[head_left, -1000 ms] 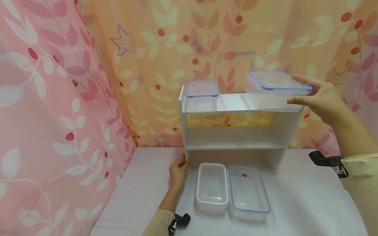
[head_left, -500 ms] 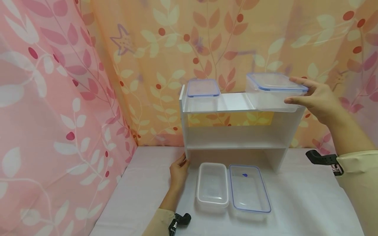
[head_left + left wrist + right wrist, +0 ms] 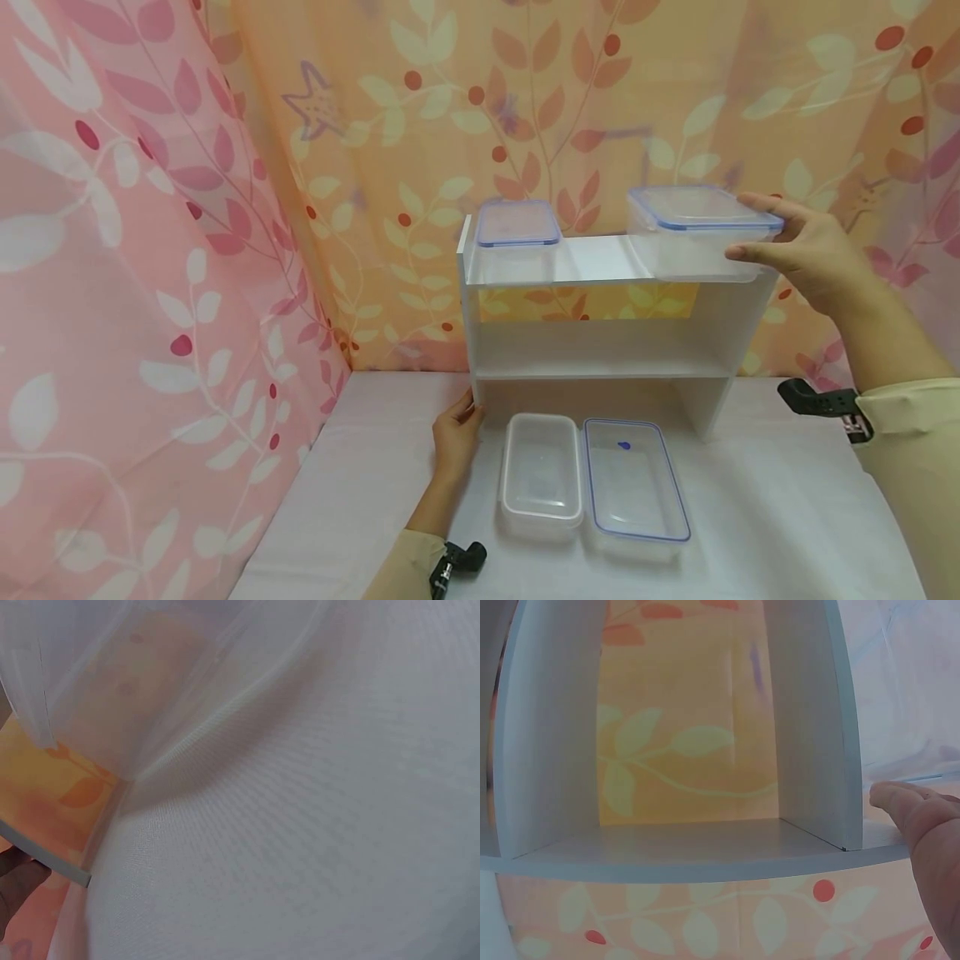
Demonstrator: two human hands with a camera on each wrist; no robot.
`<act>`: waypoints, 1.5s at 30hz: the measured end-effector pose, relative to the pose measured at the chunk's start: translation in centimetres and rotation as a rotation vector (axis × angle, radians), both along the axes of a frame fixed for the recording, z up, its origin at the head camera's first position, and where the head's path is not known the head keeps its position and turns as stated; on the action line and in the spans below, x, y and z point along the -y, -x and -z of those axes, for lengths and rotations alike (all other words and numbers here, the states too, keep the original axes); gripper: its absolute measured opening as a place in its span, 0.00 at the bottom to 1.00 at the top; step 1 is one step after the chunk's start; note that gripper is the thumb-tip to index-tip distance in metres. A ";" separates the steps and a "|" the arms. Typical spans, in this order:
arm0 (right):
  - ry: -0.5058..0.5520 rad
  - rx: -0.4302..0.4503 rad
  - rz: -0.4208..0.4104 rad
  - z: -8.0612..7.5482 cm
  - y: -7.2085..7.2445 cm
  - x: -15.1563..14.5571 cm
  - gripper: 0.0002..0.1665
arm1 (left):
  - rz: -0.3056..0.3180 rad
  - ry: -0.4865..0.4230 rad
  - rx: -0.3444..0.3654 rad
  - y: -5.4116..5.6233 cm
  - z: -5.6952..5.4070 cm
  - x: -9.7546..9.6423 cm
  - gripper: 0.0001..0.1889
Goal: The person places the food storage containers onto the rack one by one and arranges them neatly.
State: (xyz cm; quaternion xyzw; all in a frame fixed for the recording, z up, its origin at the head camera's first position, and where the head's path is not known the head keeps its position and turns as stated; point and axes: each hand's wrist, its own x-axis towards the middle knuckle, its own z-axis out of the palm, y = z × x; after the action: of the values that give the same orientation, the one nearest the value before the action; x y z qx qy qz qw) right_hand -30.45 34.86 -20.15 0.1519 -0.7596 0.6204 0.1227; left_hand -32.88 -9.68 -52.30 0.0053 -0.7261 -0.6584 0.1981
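My right hand (image 3: 806, 254) grips the right end of a clear food container (image 3: 705, 237) with a blue-edged lid, thumb along its front side and fingers at the lid's edge. That container sits at the right end of the top board of a white shelf unit (image 3: 600, 362). Down at the unit's left side panel, my left hand (image 3: 455, 442) holds the lower front edge; the left wrist view catches its fingertips (image 3: 26, 881) against the panel. A smaller blue-lidded container (image 3: 517, 242) stands at the top board's left end.
Two more clear containers lie on the white-covered table (image 3: 360, 492) before the unit: one with a whitish lid (image 3: 542, 467), one with a blue-rimmed lid (image 3: 636, 483). Patterned curtains (image 3: 390, 167) hang behind and to the left. The right wrist view faces the unit's compartment (image 3: 690, 844).
My right hand has slid the large container slightly left along the top board, then stayed nearly still. The left hand keeps its place on the side panel.
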 end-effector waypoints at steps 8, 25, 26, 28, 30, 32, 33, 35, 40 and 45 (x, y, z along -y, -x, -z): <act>0.185 0.007 -0.168 0.3 0.0 -0.4 0.45 | 0.012 0.010 -0.028 -0.1 0.0 0.0 0.21; 0.159 -0.002 -0.305 0.8 0.7 -1.3 0.49 | -0.002 0.022 -0.044 0.3 0.4 0.1 0.21; 0.161 -0.008 -0.316 0.8 0.8 -1.3 0.49 | -0.001 0.019 -0.038 0.3 0.4 0.1 0.21; 0.161 -0.020 -0.337 0.9 0.9 -1.4 0.46 | 0.003 0.019 -0.031 0.3 0.5 0.2 0.21; 0.164 -0.025 -0.352 0.9 0.9 -1.5 0.45 | 0.007 0.016 -0.034 0.3 0.5 0.2 0.21; 0.166 -0.025 -0.361 0.9 0.9 -1.6 0.45 | 0.013 0.012 -0.043 0.3 0.5 0.2 0.21; 0.166 -0.026 -0.366 0.8 0.9 -1.6 0.46 | 0.016 0.012 -0.046 0.3 0.4 0.2 0.21; 0.157 -0.013 -0.350 0.7 0.8 -1.7 0.47 | 0.016 0.014 -0.050 0.3 0.4 0.1 0.21; 0.065 0.035 -0.259 0.6 0.2 -2.1 0.49 | 0.013 0.031 -0.042 0.4 0.4 0.0 0.21; -0.180 0.055 -0.057 0.3 -0.6 -2.0 0.46 | 0.009 0.040 -0.046 0.4 0.4 -0.1 0.21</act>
State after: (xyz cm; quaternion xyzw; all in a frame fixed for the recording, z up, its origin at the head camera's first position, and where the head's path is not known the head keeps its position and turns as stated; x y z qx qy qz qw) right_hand -29.84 36.87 -20.40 0.1665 -0.8108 0.5567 0.0699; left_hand -33.23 -9.58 -52.67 -0.0170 -0.7343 -0.6446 0.2121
